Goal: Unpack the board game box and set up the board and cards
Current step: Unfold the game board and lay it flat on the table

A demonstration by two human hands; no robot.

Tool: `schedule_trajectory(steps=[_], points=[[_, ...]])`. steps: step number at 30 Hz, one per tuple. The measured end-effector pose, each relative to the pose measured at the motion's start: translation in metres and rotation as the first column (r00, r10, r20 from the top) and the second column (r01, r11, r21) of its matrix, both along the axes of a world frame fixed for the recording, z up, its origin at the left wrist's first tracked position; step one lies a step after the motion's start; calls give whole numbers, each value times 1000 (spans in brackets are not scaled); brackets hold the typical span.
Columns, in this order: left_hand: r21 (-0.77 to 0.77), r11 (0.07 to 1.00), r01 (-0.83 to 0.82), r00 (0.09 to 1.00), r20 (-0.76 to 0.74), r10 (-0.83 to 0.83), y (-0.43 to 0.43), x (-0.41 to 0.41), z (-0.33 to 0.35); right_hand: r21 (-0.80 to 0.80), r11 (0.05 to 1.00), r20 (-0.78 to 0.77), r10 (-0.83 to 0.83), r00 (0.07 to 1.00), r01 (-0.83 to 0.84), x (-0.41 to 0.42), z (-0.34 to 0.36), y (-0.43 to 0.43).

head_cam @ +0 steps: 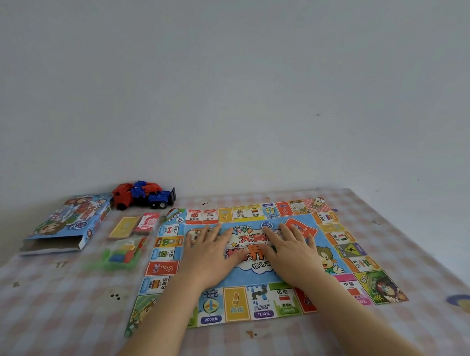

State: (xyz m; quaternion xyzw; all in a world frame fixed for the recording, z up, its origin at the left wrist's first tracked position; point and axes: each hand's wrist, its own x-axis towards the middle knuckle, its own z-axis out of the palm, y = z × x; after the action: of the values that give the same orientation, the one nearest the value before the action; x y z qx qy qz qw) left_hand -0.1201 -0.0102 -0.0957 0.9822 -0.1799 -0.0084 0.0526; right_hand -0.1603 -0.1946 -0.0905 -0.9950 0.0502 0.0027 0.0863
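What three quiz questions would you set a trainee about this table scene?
1. True or false: the left hand and the right hand both lie flat on the game board.
2. Which thing stands beyond the yellow card deck and the red card deck? A. a red and blue toy truck B. a mug C. a lamp
3. Fill the gap: the open game box lies to the ___ of the board.
Key: 1 true; 2 A; 3 left.
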Motion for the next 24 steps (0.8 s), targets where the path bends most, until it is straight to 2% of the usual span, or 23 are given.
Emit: schedule_trajectory(steps=[5, 11, 24], points=[[-12, 1000, 3, 1000, -5, -3, 1, -1, 0, -32, 999, 71, -6, 997, 8, 0, 0, -1], [-11, 1000, 6, 1000, -3, -6, 0, -2, 1, -27, 999, 10, -20, 1000, 20, 4, -5, -12], [-48, 999, -5, 1000, 1, 5, -2, -2, -1, -40, 999, -23, -21, 1000, 20, 1, -4, -13]])
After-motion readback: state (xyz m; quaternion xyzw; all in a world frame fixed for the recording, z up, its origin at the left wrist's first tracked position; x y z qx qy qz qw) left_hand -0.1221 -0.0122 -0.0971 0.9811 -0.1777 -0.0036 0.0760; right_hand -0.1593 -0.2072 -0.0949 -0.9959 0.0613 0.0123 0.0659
